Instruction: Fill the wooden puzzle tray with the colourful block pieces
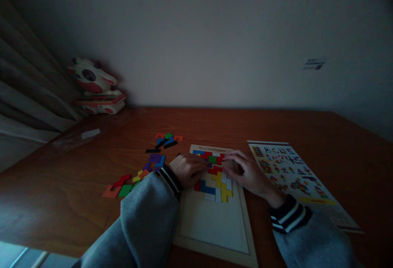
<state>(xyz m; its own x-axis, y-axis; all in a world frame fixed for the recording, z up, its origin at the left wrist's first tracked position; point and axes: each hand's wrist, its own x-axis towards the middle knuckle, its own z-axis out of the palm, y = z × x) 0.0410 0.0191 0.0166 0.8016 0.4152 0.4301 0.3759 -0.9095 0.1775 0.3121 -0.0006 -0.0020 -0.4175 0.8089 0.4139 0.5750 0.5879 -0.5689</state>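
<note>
A pale wooden puzzle board lies on the table in front of me, its upper half filled with coloured block pieces. My left hand rests over the board's left side, fingers stretched across the pieces near a small purple one and the thumb apart below. On the right side, my right hand is open, with thumb and forefinger apart and their tips at the pieces. Between the hands show a green piece and a red piece. Yellow pieces and a blue piece sit lower down.
Loose pieces lie left of the board, including a green one, a purple one and black bars. A printed pattern sheet lies at right. A cow toy stands at the back left beside a curtain.
</note>
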